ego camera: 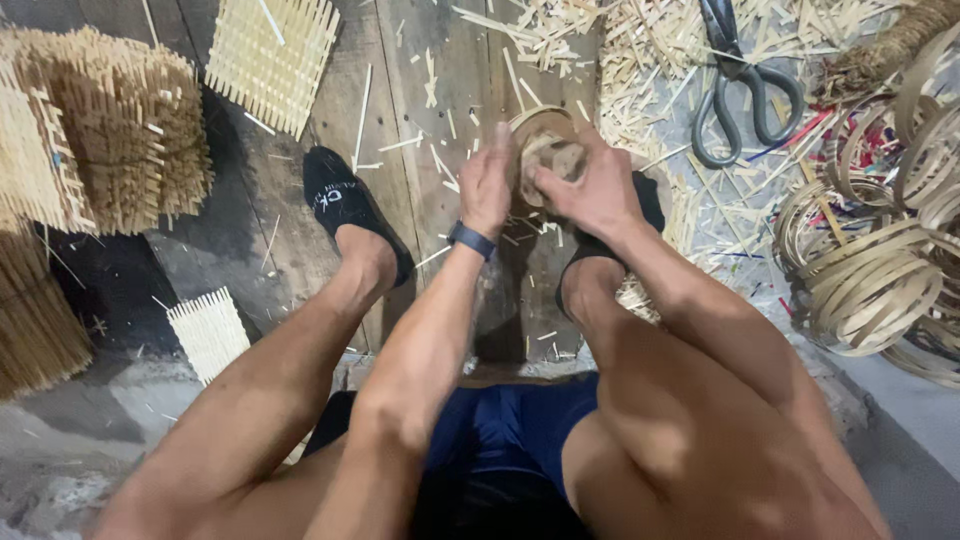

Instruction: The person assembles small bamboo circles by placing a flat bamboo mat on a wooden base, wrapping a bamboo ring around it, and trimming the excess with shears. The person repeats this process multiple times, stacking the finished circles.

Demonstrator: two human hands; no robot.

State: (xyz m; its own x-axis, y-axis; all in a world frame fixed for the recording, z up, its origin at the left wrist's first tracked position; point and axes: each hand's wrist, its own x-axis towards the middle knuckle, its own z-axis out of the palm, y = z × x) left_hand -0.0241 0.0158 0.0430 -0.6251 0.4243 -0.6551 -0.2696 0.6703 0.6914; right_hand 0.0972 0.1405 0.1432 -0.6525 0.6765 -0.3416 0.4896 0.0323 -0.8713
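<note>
You are holding a small round woven basket (545,150) of pale bamboo strips, tilted on its side, its base facing you, above the plank floor.

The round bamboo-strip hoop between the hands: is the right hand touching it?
Touching. The head view shows the right hand with fingers pressed on the round bamboo-strip hoop; the left hand grips its other side.

arms: bare | left wrist: dark blue band (471,240) | shorts (510,425): dark blue | socks (345,205): black, low-cut
</note>
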